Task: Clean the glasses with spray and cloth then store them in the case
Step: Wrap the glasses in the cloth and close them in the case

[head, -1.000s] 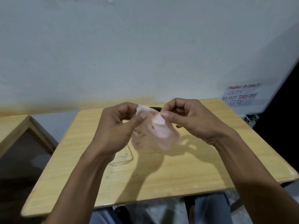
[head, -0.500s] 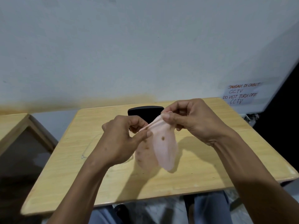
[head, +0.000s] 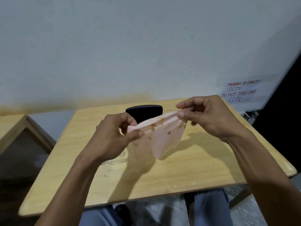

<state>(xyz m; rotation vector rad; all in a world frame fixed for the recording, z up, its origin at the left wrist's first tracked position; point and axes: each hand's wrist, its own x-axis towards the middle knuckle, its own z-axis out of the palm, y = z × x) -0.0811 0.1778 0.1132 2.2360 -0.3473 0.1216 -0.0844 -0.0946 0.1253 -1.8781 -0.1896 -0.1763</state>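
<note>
Above the desk: both hands stretch a cloth.
Left hand [head: 112, 136]: pinches thin pink spotted cloth [head: 162, 137].
Right hand [head: 206, 115]: pinches its other corner.
Black oval case [head: 145, 112]: on pale wooden desk [head: 179, 173].

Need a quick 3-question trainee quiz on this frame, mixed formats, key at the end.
1. True or false: the pink cloth lies flat on the wooden desk.
2. What pinches the cloth's top edge? A) left hand only B) right hand only C) both hands
3. Fill in: the black case sits at the desk's ___ edge, near the wall.

Key:
1. False; it hangs above the desk.
2. C; left hand and right hand each pinch an end.
3. far
</note>
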